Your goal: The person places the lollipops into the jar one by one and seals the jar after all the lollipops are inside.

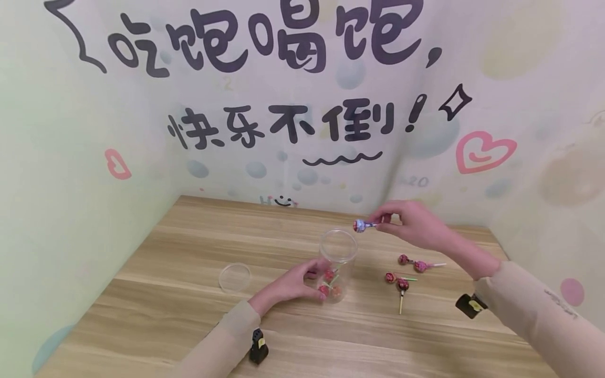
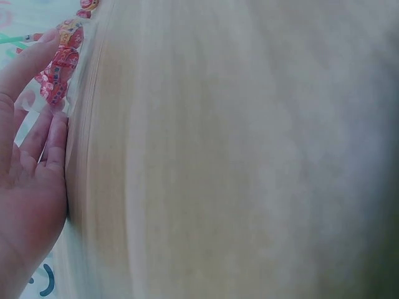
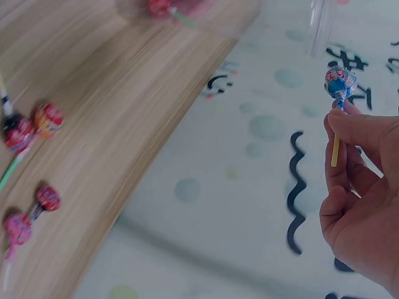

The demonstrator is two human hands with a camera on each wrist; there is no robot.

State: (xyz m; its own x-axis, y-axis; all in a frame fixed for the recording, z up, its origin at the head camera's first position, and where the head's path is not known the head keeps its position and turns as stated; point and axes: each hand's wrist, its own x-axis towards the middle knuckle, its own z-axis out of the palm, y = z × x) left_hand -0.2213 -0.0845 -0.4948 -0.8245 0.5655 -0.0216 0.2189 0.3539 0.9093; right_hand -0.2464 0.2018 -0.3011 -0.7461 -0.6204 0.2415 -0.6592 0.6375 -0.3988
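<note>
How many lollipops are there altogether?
8 that I can see: one blue-wrapped lollipop in the right hand, three lollipops inside the clear jar, four loose lollipops on the table, right of it. Others may be hidden inside the jar.

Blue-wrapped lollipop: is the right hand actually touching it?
Touching. The right wrist view shows it: the right hand holds the blue-wrapped lollipop by its stick, with the thumb across it just below the candy.

Pale wall (image 1: 61, 173): dark Chinese lettering (image 1: 288, 109), pink hearts (image 1: 486, 152), blue bubbles (image 1: 350, 76). Wood-grain table (image 1: 156, 315) below.
</note>
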